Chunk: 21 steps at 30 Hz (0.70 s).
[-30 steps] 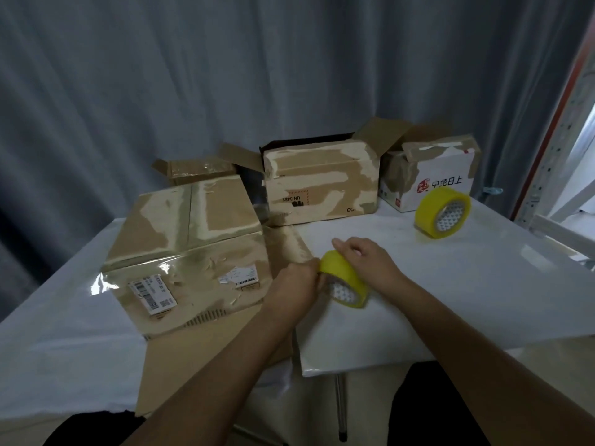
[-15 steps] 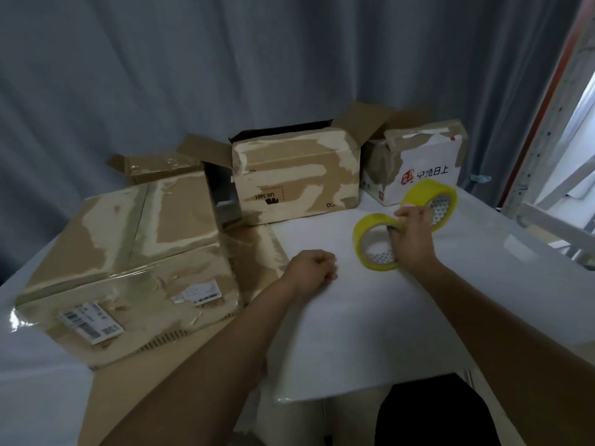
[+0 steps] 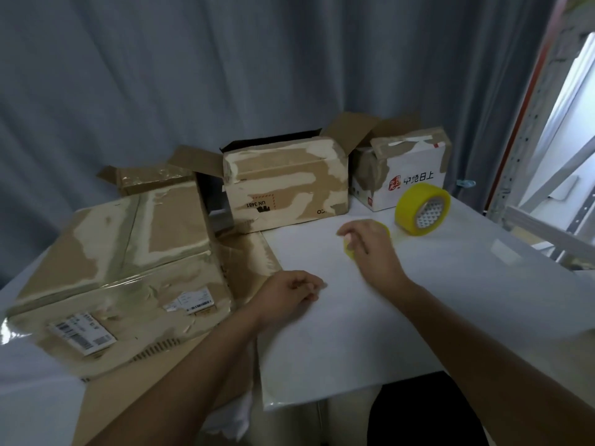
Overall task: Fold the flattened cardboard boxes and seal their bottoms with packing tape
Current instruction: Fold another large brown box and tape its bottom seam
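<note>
Tape is what the right hand [image 3: 370, 249] is busy with: it lies over a small yellow roll [image 3: 351, 249] on the white desk [image 3: 450, 284], toward the far right part of it. The hand is blurred and covers most of the roll, so I cannot tell whether the fingers grip it or only rest on it. A fuller roll, the big roll [image 3: 422, 209], stands on edge just beyond, near the far right corner, apart from the hand.

The left hand [image 3: 289, 292] rests on the desk near the middle, fingers loosely curled, with nothing in it.

The work itself sits to the left: a large box [image 3: 122, 268], patched and scarred with old tape, lies at the left edge with its labelled side toward the person. An open box [image 3: 286, 185] stands at the far edge, and a white box [image 3: 409, 169] is just beside it toward the far right corner.

My reading is that the step in hand is getting tape ready for the large box. To do it well, the person should find the loose end first, keep the free hand on the box flaps so the seam stays closed, then pull the strip straight along the seam and press it flat, running well over both ends. The torn cardboard skin may not hold tape well, so firm rubbing down would help.
</note>
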Tool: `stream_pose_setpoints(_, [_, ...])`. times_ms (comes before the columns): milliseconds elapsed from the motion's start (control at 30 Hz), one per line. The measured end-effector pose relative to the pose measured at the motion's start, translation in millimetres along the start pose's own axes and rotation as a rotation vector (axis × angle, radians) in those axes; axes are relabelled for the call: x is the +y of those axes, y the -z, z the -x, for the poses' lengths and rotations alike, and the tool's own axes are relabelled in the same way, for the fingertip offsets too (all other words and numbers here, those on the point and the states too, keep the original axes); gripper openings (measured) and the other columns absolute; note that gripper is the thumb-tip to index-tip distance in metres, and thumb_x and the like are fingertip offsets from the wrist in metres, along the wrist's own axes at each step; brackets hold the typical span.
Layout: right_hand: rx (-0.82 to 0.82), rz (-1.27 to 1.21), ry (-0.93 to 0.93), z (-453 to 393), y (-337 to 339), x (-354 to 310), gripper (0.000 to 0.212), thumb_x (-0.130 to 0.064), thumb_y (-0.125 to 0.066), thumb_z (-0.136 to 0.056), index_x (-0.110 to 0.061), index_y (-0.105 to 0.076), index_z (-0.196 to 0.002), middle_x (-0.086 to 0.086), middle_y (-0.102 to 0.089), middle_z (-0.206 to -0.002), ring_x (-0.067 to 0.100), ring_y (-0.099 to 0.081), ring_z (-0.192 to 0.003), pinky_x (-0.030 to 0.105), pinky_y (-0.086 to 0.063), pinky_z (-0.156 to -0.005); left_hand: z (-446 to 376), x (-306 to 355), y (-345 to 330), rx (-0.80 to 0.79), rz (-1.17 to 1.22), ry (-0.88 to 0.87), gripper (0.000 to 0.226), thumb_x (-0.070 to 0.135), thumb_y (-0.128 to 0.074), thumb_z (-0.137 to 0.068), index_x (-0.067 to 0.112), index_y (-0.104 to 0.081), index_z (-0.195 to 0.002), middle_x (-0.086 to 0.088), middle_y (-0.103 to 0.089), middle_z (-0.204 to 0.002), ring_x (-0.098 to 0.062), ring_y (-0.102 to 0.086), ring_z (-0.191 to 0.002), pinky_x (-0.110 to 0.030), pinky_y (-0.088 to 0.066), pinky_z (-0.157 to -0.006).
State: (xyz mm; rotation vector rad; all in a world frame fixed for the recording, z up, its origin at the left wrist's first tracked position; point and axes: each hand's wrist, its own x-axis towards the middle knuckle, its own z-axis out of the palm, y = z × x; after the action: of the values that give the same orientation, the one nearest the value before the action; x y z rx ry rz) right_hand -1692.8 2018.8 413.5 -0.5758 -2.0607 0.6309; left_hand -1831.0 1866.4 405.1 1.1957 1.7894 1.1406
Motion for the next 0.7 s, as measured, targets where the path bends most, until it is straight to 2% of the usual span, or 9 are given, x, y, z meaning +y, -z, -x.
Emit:
stream_pose_setpoints(100, [-0.256, 0.022, -0.153, 17, -23, 1, 0.025, -0.004, -0.046, -0.093, -0.015, -0.062, -0.11, 0.013, -0.056, -0.104, 0.02, -0.064, -0.075, 0.026, -0.049, -0.069, 27, -1, 15, -0.013, -0.086, 0.01, 0.023, 0.005, -0.051, -0.099, 0.001, -0.068, -0.114, -0.011, -0.07, -0.112, -0.023, -0.067, -0.102, -0.028, -0.051, -0.093])
stream_pose_setpoints(167, [-0.322, 0.092, -0.229, 23, -32, 3, 0.026, 0.0, -0.05, -0.088, -0.013, -0.065, -0.104, 0.014, -0.059, -0.104, 0.025, -0.063, -0.089, 0.028, -0.047, -0.076, 45, -1, 26, -0.012, -0.115, 0.023, 0.025, 0.005, -0.05, -0.099, 0.0, -0.067, -0.117, -0.011, -0.069, -0.114, -0.022, -0.067, -0.103, -0.025, -0.051, -0.091])
stream_pose_setpoints(233, [-0.362, 0.203, -0.241, 27, -36, 3, 0.027, 0.001, -0.054, -0.082, -0.015, -0.07, -0.096, 0.011, -0.065, -0.104, 0.028, -0.061, -0.099, 0.031, -0.049, -0.084, 64, 0, 37, -0.016, -0.128, 0.021, 0.025, 0.008, -0.051, -0.099, 0.004, -0.068, -0.117, -0.009, -0.07, -0.114, -0.019, -0.068, -0.102, -0.025, -0.052, -0.092])
stream_pose_setpoints(333, [-0.279, 0.234, -0.224, 22, -44, -13, 0.026, -0.001, -0.056, -0.084, -0.02, -0.071, -0.093, 0.007, -0.064, -0.106, 0.026, -0.059, -0.101, 0.037, -0.05, -0.091, 92, 4, 60, -0.007, -0.253, -0.029, 0.023, 0.015, -0.052, -0.1, 0.018, -0.07, -0.114, 0.005, -0.072, -0.106, -0.005, -0.068, -0.094, -0.026, -0.054, -0.091])
stream_pose_setpoints(400, [-0.258, 0.027, -0.265, 13, -51, -42, 0.021, -0.006, -0.053, -0.092, -0.02, -0.07, -0.094, 0.003, -0.064, -0.106, 0.02, -0.061, -0.1, 0.033, -0.049, -0.091, 109, 11, 77, 0.021, -0.35, -0.097, 0.024, 0.016, -0.052, -0.1, 0.02, -0.069, -0.115, 0.011, -0.071, -0.103, -0.001, -0.067, -0.091, -0.026, -0.054, -0.09])
stream_pose_setpoints(467, [-0.294, -0.279, -0.393, 3, -61, -78, 0.021, -0.016, -0.049, -0.098, -0.014, -0.07, -0.099, 0.001, -0.068, -0.103, 0.019, -0.063, -0.101, 0.028, -0.05, -0.088, 125, 23, 92, 0.072, -0.424, -0.196, 0.025, 0.017, -0.053, -0.099, 0.022, -0.07, -0.117, 0.013, -0.071, -0.104, 0.001, -0.066, -0.095, -0.022, -0.052, -0.089])
stream_pose_setpoints(567, [-0.358, -0.686, -0.654, -10, -74, -125, 0.043, -0.039, -0.039, -0.103, -0.006, -0.065, -0.109, 0.011, -0.07, -0.103, 0.024, -0.066, -0.1, 0.029, -0.053, -0.086, 148, 44, 121, 0.279, -0.597, -0.388, 0.026, 0.017, -0.055, -0.098, 0.025, -0.07, -0.118, 0.019, -0.068, -0.112, 0.005, -0.061, -0.104, -0.01, -0.044, -0.089])
stream_pose_setpoints(633, [-0.44, -0.777, -0.784, -15, -81, -144, 0.06, -0.055, -0.033, -0.099, -0.004, -0.066, -0.103, 0.014, -0.071, -0.102, 0.026, -0.067, -0.098, 0.033, -0.054, -0.087, 156, 49, 146, 0.43, -0.803, -0.507, 0.028, 0.019, -0.052, -0.096, 0.021, -0.07, -0.117, 0.012, -0.068, -0.116, -0.001, -0.061, -0.106, -0.011, -0.044, -0.09])
stream_pose_setpoints(700, [-0.526, -0.807, -0.893, -17, -85, -155, 0.07, -0.066, -0.033, -0.094, -0.004, -0.066, -0.095, 0.013, -0.071, -0.094, 0.024, -0.067, -0.089, 0.033, -0.054, -0.082, 159, 44, 169, 0.494, -0.945, -0.513, 0.033, 0.027, -0.047, -0.093, 0.019, -0.071, -0.116, 0.006, -0.07, -0.116, -0.011, -0.065, -0.106, -0.018, -0.044, -0.089])
